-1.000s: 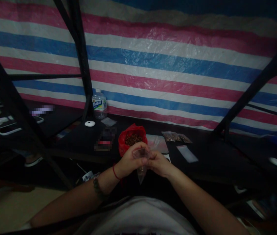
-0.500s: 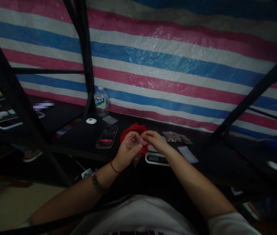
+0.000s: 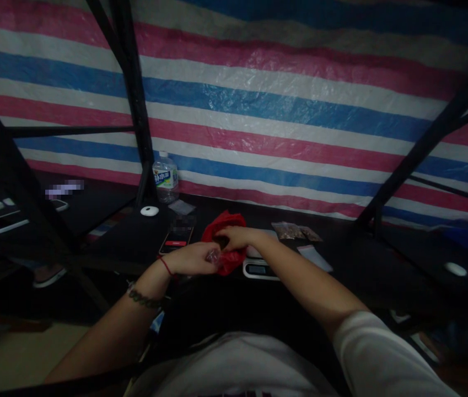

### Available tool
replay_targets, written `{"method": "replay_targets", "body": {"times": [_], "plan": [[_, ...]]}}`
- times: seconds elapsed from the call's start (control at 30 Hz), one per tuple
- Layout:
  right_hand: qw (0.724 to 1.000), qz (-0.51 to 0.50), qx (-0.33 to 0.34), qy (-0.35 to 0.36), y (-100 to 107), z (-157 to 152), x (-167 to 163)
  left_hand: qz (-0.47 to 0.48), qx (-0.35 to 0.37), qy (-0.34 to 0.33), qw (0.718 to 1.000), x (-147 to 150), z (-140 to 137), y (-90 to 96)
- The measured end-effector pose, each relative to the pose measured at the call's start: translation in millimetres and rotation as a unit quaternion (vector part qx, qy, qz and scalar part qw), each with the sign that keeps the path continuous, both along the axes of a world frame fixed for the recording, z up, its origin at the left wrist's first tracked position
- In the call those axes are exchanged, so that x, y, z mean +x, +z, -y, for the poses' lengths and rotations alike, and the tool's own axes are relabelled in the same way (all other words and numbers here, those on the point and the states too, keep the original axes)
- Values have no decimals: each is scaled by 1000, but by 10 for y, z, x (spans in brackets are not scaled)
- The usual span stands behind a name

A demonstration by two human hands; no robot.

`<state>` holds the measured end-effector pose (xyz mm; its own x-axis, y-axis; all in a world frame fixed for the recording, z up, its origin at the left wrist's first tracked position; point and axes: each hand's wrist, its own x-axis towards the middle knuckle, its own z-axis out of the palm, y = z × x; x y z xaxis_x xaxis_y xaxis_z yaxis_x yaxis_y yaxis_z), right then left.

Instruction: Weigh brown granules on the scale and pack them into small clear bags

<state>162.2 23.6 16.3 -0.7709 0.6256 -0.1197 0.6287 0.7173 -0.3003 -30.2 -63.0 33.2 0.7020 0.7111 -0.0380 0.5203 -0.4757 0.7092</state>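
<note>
My left hand is closed around a small clear plastic bag, crumpled at its fingertips beside the red plastic bag. Inside the mouth of that red bag is my right hand, its thumb and fingers apart over something dark. Its fingertips are partly hidden, and I cannot make out the contents. Just right of the red bag, a white digital scale lies partly beneath my right forearm.
Small clear bags with brown contents and a flat empty bag lie on the right. A phone, a white oval object, another clear bag and a bottle are on the left. Black frame posts stand around.
My hands have parted from the clear bag they both held. The right hand has moved into the red bag; the left has shifted left and turned, keeping the clear bag.
</note>
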Motion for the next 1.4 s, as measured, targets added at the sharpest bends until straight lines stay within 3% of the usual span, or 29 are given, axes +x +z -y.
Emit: {"method": "replay_targets", "body": {"times": [0.13, 0.4, 0.6, 0.7, 0.87, 1.03, 1.17, 1.27, 1.4], "plan": [[999, 26, 10, 17, -17, 7, -34, -18, -33, -48, 998, -34, 10, 2], [999, 17, -4, 30, -48, 9, -38, -45, -22, -44, 998, -51, -17, -42], [999, 18, 16, -31, -18, 6, -33, -37, 1, -34, 999, -35, -33, -80], [1000, -4, 17, -26, 61, 10, 23, -7, -12, -29, 999, -19, -45, -90], [998, -2, -47, 40, 126, 109, 42, 42, -18, -21, 999, 5, -49, -84], [1000, -2, -23, 15, 34, 143, -14, 124, -34, -29, 991, -2, -72, -113], [1000, -7, -7, 1, 11, 54, 48, 203, 15, -10, 979, -16, -138, -173], [998, -23, 21, -59, 89, 15, 131, 283, 55, 47, 956, -5, -183, -212], [994, -77, 11, -81, 262, 116, 184, 291, 46, 66, 953, 9, -207, -232]]}}
